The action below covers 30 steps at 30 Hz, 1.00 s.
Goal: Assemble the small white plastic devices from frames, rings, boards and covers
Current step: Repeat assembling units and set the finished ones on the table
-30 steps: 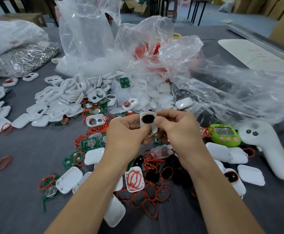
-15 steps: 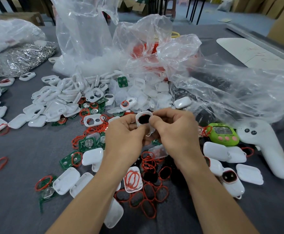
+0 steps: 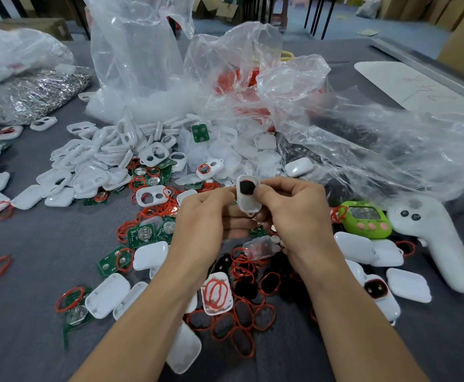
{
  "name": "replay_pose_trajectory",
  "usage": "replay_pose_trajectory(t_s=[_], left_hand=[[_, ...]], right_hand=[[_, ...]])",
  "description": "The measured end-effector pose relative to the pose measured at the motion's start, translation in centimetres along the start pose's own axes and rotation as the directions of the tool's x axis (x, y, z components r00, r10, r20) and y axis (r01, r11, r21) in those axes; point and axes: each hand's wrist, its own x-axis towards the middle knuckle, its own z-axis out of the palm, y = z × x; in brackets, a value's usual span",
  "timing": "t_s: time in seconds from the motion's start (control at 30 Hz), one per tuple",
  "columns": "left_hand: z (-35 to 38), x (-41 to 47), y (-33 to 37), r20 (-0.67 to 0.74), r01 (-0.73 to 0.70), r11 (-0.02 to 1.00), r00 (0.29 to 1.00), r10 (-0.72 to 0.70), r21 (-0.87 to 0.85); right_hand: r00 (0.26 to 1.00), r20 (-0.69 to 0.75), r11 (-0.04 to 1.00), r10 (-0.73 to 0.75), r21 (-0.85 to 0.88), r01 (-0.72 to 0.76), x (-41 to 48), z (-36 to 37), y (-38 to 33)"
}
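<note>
Sprawling across the grey table were crumpled clear plastic bags, and left of them lay a heap of white frames. A white controller lay at the far right, with a green device just beside it. My left hand and right hand met above the middle of the clutter. Both pinched one white frame between thumbs and fingertips, upright and clear of the table. White covers, green boards and red rings lay scattered beneath my wrists. A black piece sat in the frame's upper opening — what it was, I could not tell.
</note>
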Motion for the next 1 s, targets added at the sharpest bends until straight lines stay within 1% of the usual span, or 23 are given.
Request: replay_pose_trajectory(t_s=[0.17, 0.27, 0.37, 0.5, 0.53, 0.6, 0.67, 0.73, 0.8, 0.93, 1.0], left_hand=[[-0.4, 0.2, 0.3, -0.062, -0.078, 0.997, 0.995, 0.079, 0.023], [-0.7, 0.4, 0.3, -0.046, -0.034, 0.999, 0.998, 0.034, -0.007], [-1.0, 0.6, 0.4, 0.022, 0.061, 0.997, 0.998, -0.060, -0.046], [-1.2, 1.1, 0.0, -0.035, 0.091, 0.993, 0.995, -0.094, -0.068], [-1.2, 1.1, -0.1, -0.054, 0.089, 0.994, 0.994, -0.093, -0.069], [-1.2, 1.2, -0.2, -0.085, 0.077, 0.995, 0.993, -0.083, -0.068], [-1.1, 1.1, -0.2, -0.094, 0.052, 0.998, 0.994, -0.056, -0.042], [-0.8, 1.0, -0.3, -0.089, 0.017, 1.000, 0.996, -0.019, -0.022], [-0.5, 0.9, -0.3, -0.095, -0.026, 1.000, 0.995, 0.024, -0.015], [-0.2, 0.7, -0.3, -0.086, -0.077, 0.997, 0.993, 0.076, -0.012], [-0.2, 0.8, -0.5, -0.098, -0.078, 0.997, 0.992, 0.077, -0.013]], right_hand=[[0.999, 0.006, 0.999, -0.042, -0.010, 0.042, -0.1, -0.1, -0.1], [0.997, 0.017, 0.997, -0.070, -0.039, 0.070, -0.2, -0.2, -0.1], [0.991, -0.028, 0.980, -0.130, -0.153, 0.124, -0.2, -0.3, 0.0], [0.942, -0.139, 0.912, -0.304, -0.329, 0.246, -0.6, -0.2, -0.1], [0.928, -0.138, 0.887, -0.347, -0.371, 0.276, -0.7, -0.2, -0.1], [0.914, -0.076, 0.836, -0.398, -0.441, 0.327, -1.0, -0.1, 0.0], [0.914, 0.005, 0.792, -0.406, -0.497, 0.355, -1.2, 0.1, 0.1], [0.913, 0.034, 0.771, -0.406, -0.523, 0.363, -1.3, 0.4, 0.2], [0.914, 0.032, 0.768, -0.405, -0.531, 0.358, -1.3, 0.7, 0.4], [0.926, 0.026, 0.732, -0.376, -0.605, 0.314, -1.3, 1.4, 0.6], [0.938, -0.001, 0.756, -0.347, -0.592, 0.279, -1.2, 1.5, 0.6]])
